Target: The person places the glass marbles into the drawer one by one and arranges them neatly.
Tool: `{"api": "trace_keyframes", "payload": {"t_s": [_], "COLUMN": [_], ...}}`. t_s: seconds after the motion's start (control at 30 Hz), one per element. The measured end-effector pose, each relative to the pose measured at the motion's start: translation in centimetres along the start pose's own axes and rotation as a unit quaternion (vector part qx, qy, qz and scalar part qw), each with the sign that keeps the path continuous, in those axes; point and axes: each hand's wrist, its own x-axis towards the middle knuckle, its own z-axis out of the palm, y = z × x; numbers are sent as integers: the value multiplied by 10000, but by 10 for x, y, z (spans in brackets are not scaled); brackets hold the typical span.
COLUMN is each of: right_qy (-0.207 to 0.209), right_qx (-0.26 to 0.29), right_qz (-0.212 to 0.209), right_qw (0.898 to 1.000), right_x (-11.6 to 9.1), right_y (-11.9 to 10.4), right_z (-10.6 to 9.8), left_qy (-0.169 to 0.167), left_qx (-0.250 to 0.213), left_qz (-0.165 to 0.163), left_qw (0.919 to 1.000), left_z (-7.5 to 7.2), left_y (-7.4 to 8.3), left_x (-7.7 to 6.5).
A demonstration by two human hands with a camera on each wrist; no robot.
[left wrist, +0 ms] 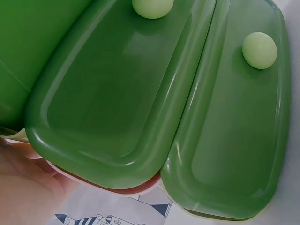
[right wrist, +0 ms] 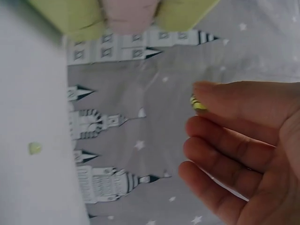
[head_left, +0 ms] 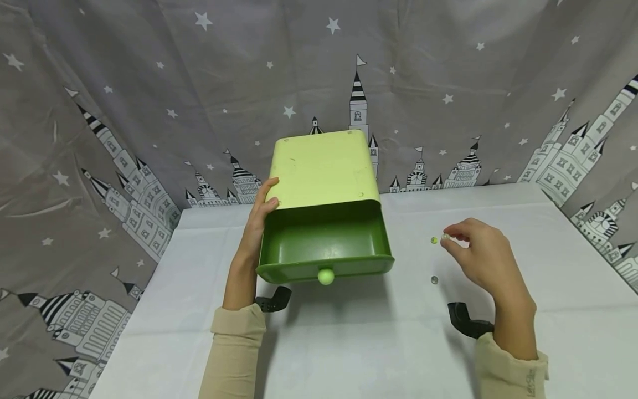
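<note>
A pale green drawer unit (head_left: 324,169) stands near the middle of the table, its green top drawer (head_left: 324,238) pulled out, with a round knob (head_left: 325,276). Nothing shows inside that drawer. My left hand (head_left: 256,227) rests against the unit's left side, fingertips at the top edge. In the left wrist view, a lower drawer front (left wrist: 229,126) sits closed beneath. To the right, my right hand (head_left: 485,260) pinches a small shiny glass bead (head_left: 446,236) between thumb and forefinger, above the table. A yellow-green bead (head_left: 434,240) lies just left of it; a grey bead (head_left: 435,280) lies nearer me.
White cloth covers the table (head_left: 344,343). Behind it hangs a grey curtain (head_left: 309,66) printed with castles and stars. Black wrist mounts (head_left: 468,321) jut inward from both wrists. A pink tier (right wrist: 130,14) of the unit shows in the right wrist view.
</note>
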Motion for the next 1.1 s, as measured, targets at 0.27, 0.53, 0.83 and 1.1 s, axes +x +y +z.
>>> {"api": "trace_keyframes", "payload": {"t_s": [0.27, 0.53, 0.83, 1.1], "right_qy": [1039, 1294, 1479, 1367], "right_qx": [354, 544, 497, 513], "right_qz": [-531, -674, -1026, -1489], "right_qw": [9925, 9878, 9824, 9780], "right_x": [-3, -6, -9, -9], "right_y": [-21, -36, -48, -66], "right_z": [-6, -11, -11, -2], "left_qy": [5, -4, -9, 29], "left_qx": [-15, -69, -58, -24], "left_qz": [7, 13, 14, -17], "left_qw": [10000, 10000, 10000, 10000], "left_z": [0, 1, 1, 1], "left_y": [0, 0, 0, 0], "left_x": [0, 0, 0, -1]}}
